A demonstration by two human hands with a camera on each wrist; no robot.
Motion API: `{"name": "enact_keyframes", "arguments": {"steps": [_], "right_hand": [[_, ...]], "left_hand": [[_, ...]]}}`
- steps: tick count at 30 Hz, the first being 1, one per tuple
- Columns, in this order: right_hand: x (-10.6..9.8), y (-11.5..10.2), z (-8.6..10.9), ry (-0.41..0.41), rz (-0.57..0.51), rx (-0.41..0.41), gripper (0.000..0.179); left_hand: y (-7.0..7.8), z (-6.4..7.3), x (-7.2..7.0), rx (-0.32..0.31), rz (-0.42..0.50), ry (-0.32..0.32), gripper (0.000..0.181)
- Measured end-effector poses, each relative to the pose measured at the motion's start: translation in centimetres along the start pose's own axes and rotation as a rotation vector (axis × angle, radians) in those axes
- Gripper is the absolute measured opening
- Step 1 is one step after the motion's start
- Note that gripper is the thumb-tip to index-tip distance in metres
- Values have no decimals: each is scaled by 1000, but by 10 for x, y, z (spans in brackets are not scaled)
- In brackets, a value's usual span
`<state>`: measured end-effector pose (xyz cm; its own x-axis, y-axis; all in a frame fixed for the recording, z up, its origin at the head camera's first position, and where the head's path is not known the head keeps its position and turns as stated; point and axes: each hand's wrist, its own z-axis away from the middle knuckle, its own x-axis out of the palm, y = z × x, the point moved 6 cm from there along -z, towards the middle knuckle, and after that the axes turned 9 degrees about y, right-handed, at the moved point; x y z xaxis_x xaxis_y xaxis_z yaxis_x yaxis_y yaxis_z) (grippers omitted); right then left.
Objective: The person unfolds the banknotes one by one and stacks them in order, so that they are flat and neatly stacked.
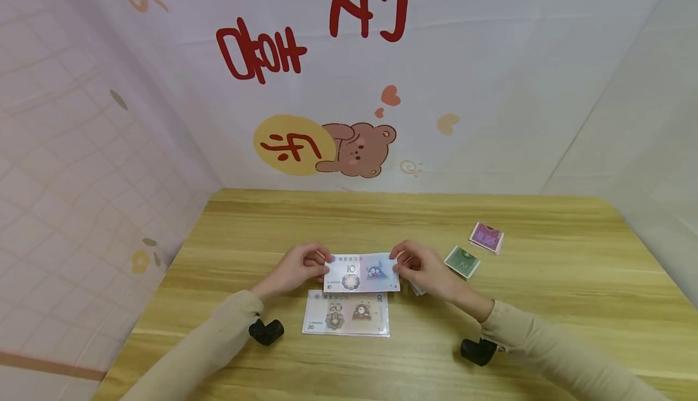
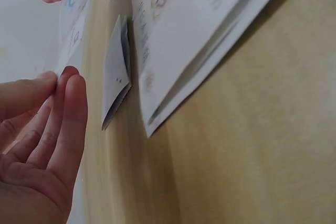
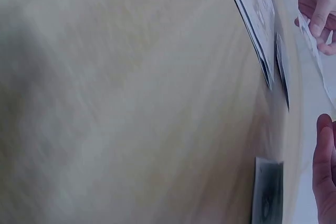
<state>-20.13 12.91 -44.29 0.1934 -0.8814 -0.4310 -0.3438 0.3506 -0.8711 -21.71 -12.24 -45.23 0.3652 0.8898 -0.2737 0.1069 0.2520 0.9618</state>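
Observation:
Both hands hold a play banknote marked 10 (image 1: 349, 272) stretched flat above the table. My left hand (image 1: 297, 268) pinches its left edge between thumb and fingers, and my right hand (image 1: 428, 271) pinches the right edge. Just nearer to me lies a pile of notes marked 20 (image 1: 349, 322), its layers slightly parted in the left wrist view. Beneath the raised note, a folded paper (image 2: 116, 72) stands on the wood in the left wrist view, largely hidden from the head view. In the right wrist view, the held note (image 3: 315, 56) appears nearly edge-on.
To the right lie a green note marked 2 (image 1: 462, 262) and a purple note (image 1: 487, 237) farther back. Some paper (image 1: 417, 289) peeks out under the right hand. The wooden table (image 1: 272, 219) meets a printed cloth backdrop (image 1: 480, 86) at its far edge.

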Motion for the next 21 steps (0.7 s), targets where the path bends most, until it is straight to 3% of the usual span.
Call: {"name": "enact_keyframes", "arguments": {"steps": [6, 9, 15, 21], "right_hand": [[5, 5, 8, -19, -3, 54, 16], [5, 4, 11, -17, -10, 59, 16], [16, -2, 15, -94, -54, 21, 16], [28, -8, 21, -144, 37, -56, 17]], "left_hand": [[-3, 7, 3, -36, -9, -15, 15], [0, 10, 3, -20, -12, -13, 15], [0, 22, 0, -6, -48, -1, 15], [-2, 35, -2, -15, -56, 13, 17]]}}
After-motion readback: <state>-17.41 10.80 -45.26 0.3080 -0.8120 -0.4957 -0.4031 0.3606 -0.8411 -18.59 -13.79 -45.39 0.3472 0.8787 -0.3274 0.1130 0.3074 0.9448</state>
